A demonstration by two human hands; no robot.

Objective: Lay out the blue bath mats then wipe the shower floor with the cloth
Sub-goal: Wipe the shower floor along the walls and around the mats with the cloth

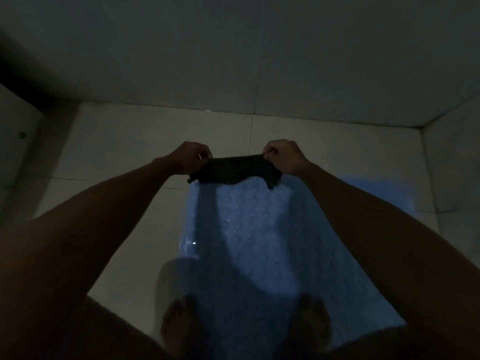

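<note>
A dark cloth (235,170) hangs stretched between both hands above the floor. My left hand (191,157) pinches its left top corner and my right hand (284,155) pinches its right top corner. Under it a blue bath mat (249,229) with a bubbly surface lies flat on the white tiled shower floor (124,157), running from the cloth down to my bare feet. A second patch of blue mat (376,188) shows to the right, partly hidden by my right forearm.
The room is dim. Grey walls close the shower in at the back (259,61) and on the right (457,165). A small round fitting (22,135) sits on the left wall. My bare feet (181,328) stand at the mat's near end.
</note>
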